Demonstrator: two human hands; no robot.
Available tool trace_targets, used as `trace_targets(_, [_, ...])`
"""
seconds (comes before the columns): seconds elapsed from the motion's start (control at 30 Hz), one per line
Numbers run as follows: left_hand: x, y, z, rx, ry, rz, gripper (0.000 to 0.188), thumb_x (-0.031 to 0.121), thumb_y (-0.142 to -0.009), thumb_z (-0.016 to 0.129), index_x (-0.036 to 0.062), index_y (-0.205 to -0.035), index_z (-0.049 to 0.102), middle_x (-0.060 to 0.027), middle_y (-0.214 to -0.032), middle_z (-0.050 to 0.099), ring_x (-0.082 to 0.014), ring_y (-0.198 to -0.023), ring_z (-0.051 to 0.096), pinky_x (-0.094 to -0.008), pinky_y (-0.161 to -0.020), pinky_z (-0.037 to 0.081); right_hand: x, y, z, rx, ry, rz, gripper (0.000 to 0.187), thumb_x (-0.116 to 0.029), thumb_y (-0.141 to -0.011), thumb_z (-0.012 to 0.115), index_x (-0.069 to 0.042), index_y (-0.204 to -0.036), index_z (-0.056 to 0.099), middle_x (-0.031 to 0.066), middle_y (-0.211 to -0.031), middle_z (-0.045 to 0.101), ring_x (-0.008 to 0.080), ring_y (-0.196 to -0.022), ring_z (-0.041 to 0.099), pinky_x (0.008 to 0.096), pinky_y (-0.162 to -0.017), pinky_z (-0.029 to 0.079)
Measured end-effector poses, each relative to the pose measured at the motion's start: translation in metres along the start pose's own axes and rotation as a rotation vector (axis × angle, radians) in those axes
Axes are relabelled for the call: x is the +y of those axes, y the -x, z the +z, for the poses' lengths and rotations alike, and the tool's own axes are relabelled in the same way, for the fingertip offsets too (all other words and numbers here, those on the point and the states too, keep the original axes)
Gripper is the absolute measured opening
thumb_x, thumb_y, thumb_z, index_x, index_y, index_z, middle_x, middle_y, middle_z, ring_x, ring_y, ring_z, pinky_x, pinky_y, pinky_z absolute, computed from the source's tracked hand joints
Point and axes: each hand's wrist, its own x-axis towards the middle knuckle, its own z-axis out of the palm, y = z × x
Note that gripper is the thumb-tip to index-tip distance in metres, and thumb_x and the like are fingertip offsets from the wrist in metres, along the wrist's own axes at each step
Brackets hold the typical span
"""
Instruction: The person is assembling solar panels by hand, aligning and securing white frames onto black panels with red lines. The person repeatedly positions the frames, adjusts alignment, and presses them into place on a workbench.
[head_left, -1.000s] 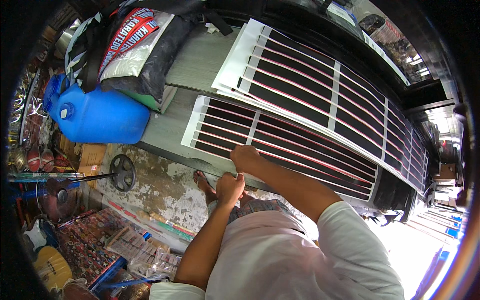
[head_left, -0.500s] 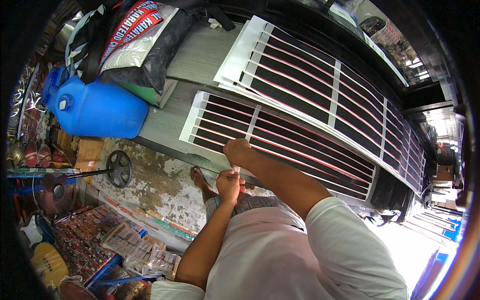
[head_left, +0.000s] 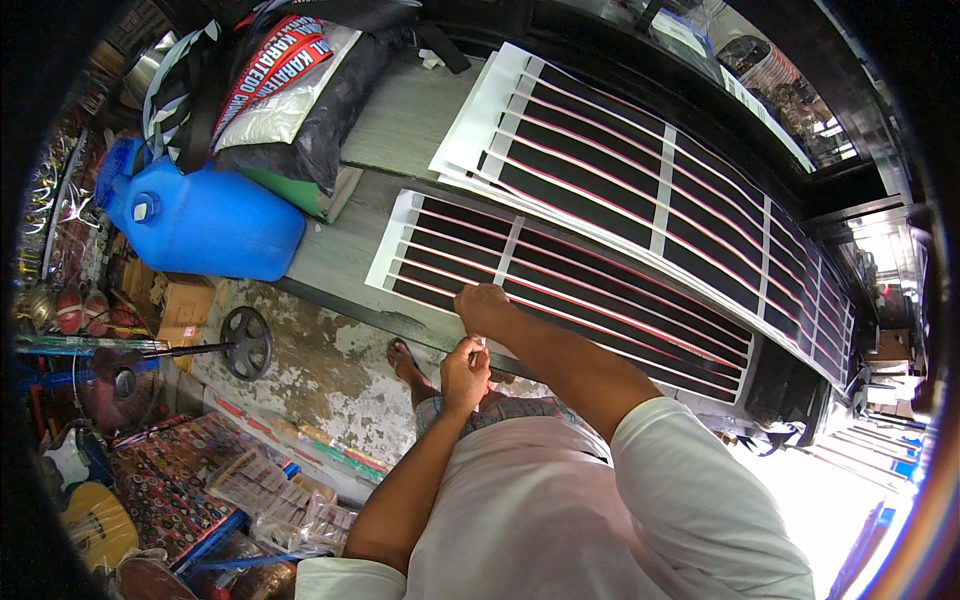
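Bench (head_left: 335, 240) in front of us, grey top. We have both hands close together at its near edge, wrists bent inward. Our left hand (head_left: 463, 378) is on our side of the edge, fingers pinched on a small pale sliver (head_left: 480, 343); too small for us to tell what it is. The sliver shows between the two hands, just below the right one. Our right hand (head_left: 484, 310) is curled, back of the hand toward us. We can't tell whether its fingers grip the sliver too; the fingertips are hidden. In view it overlaps the near edge of a striped sheet (head_left: 560, 270); contact unclear.

That sheet lies flat on the bench: black bands, white and red lines, white margin at its left end. Just beyond it we have a stack of larger striped sheets (head_left: 590, 160), same pattern, left corners fanned slightly.

To our left, a blue jug (head_left: 220, 220) with the cap facing us, near a plastic-wrapped bundle (head_left: 290, 115). Lower left, a fan (head_left: 125, 385) with a round black base (head_left: 247, 343). Our sandalled foot (head_left: 403, 360) shows below the bench edge.
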Motion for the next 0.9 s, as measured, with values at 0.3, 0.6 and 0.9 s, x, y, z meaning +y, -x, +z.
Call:
trace_targets(0.3, [-0.057,0.015,0.011,-0.558,0.056,0.23,0.009,0.013,-0.104,0.076,0.0058,-0.107,0.073,-0.0017,-0.081,0.071,-0.0099,-0.063,0.066,-0.0294,-0.058,0.052,0.004,-0.01,0.002,-0.087,-0.012,0.028,0.047,-0.014,-0.074,0.089,-0.005,-0.12,0.081,0.0179,-0.12,0.078,0.0381,-0.11,0.08,0.0503,-0.082,0.067])
trace_targets(0.6, [-0.022,0.019,-0.115,-0.337,0.105,-0.355,0.052,0.017,-0.107,0.074,0.0135,-0.15,0.045,-0.0101,-0.094,0.076,-0.0139,-0.072,0.07,-0.0288,-0.053,0.051,0.026,0.038,0.006,0.012,-0.169,0.162,0.034,-0.023,-0.08,0.086,-0.006,-0.11,0.084,0.0195,-0.115,0.08,0.0384,-0.104,0.081,0.0511,-0.08,0.067])
trace_targets(0.9, [-0.077,0.076,-0.191,0.053,0.013,-0.338,0.017,0.013,-0.11,0.069,-0.0039,-0.108,0.064,-0.0112,-0.082,0.078,-0.0164,-0.078,0.076,-0.0325,-0.075,0.06,0.016,0.196,0.123,-0.098,-0.851,0.154,0.045,-0.051,-0.095,0.079,-0.006,-0.097,0.082,0.0186,-0.093,0.08,0.0389,-0.092,0.08,0.0496,-0.087,0.064])
